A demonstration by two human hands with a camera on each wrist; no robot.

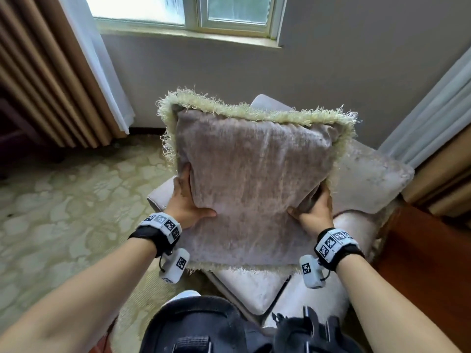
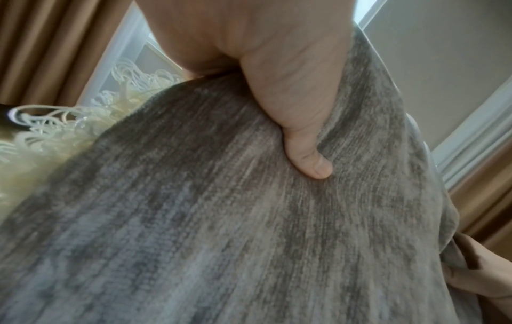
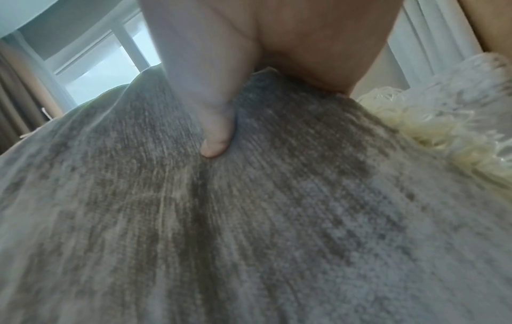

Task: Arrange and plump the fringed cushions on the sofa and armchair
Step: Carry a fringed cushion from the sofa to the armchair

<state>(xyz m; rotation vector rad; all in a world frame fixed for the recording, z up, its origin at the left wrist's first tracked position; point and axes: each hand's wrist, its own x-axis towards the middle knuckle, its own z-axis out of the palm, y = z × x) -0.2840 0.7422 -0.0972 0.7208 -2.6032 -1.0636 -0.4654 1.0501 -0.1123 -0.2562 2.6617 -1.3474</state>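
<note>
Fringed cushion held upright above armchair seat, clear of it. Left hand and right hand each gripping a side edge, thumbs dug into front face. Symmetric side grip likely for squeezing filling inward, plumping before placement.

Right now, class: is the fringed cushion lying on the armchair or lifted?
Lifted: both hands, left hand and right hand, grip the cushion above the armchair.

The armchair stands in the corner on the patterned carpet, its pale seat cushion lying on the base. The fringed cushion is held above the seat (whether its lower edge touches the seat cannot be told).
</note>
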